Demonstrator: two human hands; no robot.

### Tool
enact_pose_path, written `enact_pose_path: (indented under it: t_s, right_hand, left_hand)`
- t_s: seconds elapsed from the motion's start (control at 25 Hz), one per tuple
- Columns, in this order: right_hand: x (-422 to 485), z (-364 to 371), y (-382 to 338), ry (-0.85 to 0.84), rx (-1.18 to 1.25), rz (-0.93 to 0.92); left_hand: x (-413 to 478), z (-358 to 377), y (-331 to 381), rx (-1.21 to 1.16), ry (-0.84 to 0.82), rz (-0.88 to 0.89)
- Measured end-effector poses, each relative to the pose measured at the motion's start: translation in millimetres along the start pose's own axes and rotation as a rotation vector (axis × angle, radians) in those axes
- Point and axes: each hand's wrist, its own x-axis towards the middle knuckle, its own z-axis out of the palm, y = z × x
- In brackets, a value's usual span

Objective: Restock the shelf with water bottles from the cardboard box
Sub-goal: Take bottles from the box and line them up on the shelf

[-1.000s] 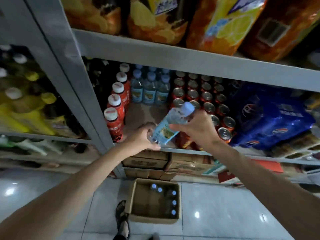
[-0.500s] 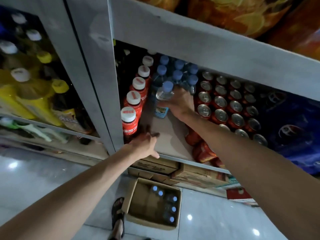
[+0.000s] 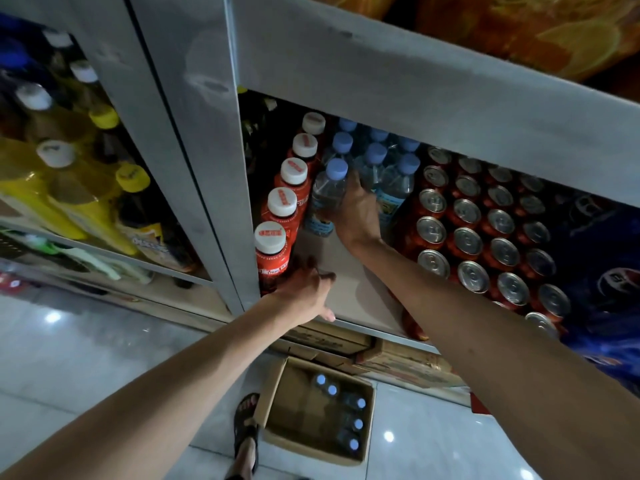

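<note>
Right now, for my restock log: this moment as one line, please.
right grip: holds bottle on shelf, beside red bottles | left grip: open, rests on shelf edge | box: bottles inside

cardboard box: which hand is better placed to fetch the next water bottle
Left, probably: left hand rests empty on the shelf edge, above the cardboard box; right hand grips a water bottle deeper in.
</note>
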Motion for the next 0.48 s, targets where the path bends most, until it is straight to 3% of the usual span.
enact_pose_path:
  t_s: [0.48]
  right_hand:
    - [6.0,10.2,7.5,0.037,-0.016,-0.09]
  left_hand:
    - [-0.3,0.2,-2.1,-0.061,-0.018,0.003]
